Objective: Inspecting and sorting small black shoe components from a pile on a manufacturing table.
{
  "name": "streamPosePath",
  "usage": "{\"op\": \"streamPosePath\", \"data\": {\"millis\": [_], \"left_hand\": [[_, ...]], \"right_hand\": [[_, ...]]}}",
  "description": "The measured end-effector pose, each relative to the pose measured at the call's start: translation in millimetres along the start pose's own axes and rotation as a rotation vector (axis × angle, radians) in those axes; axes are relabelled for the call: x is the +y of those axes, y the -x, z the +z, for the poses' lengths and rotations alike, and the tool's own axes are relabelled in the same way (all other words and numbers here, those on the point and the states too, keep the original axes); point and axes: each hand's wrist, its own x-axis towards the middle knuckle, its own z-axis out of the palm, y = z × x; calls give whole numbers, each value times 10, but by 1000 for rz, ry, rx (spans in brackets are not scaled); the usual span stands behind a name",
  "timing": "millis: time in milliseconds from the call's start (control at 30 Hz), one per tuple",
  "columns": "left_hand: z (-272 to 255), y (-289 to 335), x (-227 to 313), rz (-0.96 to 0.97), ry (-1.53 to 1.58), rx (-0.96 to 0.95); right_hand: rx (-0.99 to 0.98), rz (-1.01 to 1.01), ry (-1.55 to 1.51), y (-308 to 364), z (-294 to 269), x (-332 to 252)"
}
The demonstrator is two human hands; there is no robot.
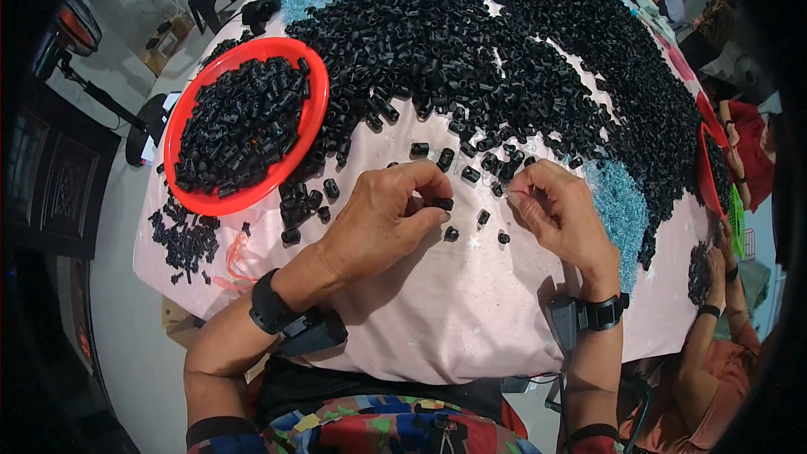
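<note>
My left hand (378,212) pinches a small black plastic cylinder (443,203) between thumb and forefinger, above the pale pink cloth. To its right, my right hand (561,214) is closed in a pinch, thumb against forefinger. Something tiny and pale seems to show at those fingertips, too small to name. Several loose black pieces lie on the cloth around both hands, among them a short cylinder (483,217) and a smaller piece (503,238). Beside the right hand is a heap of small shiny bluish pieces (620,210), too fine to make out.
A red basin (318,118) full of black cylinders stands at the left. Below it lie small black pegs (185,244) and pink string (239,261). A large pile of black parts (471,42) covers the table's far side. Co-workers' hands (719,265) are at the right edge.
</note>
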Motion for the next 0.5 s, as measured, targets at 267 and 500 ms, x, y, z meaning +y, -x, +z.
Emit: {"op": "streamPosePath", "data": {"millis": [267,500], "left_hand": [[120,-33,-30,231,-204,57],[2,-130,-51,134,-141,228]], "right_hand": [[41,-33,-93,3,59,-23],[124,-97,-177,-14,94,-10]]}}
